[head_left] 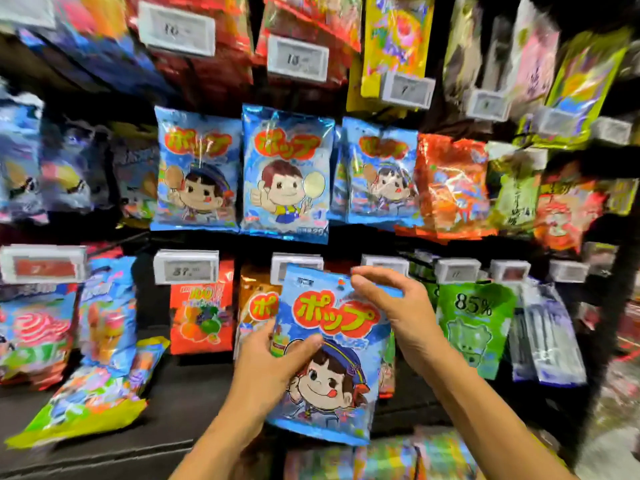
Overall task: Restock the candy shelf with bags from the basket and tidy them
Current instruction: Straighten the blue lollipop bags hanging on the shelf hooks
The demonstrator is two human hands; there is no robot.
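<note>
Holding the blue candy bag (329, 355) upright and face-out before the lower shelf (180, 403), the left hand (273, 362) grips its side and the right hand (391, 306) pinches its top corner, likely to steer it toward the matching bags (287, 171) above.

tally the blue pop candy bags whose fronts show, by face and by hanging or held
hanging girl bags: 2
hanging boy bag: 1
held girl bag: 1
total: 4
</note>
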